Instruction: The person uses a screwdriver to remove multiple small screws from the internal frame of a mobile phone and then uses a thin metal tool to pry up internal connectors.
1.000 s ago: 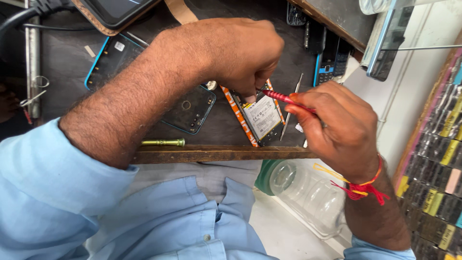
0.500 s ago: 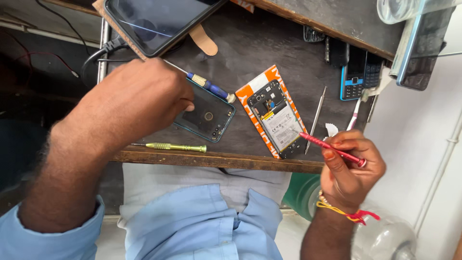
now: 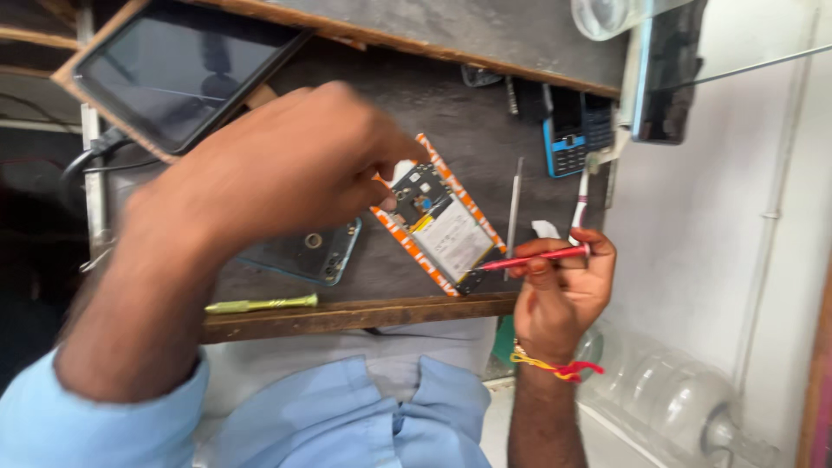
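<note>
On dark bench: opened phone, red screwdriver.

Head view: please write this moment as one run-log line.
left hand: fingertips on opened phone | right hand: holds red tool beside phone | workbench

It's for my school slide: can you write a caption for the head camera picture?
Left hand pinches the top of an opened orange-framed phone while the right hand holds a red tool.

A dark worktable with a wooden front edge; at three o'clock, a pale wall — daylit, with a thin pipe.
</note>
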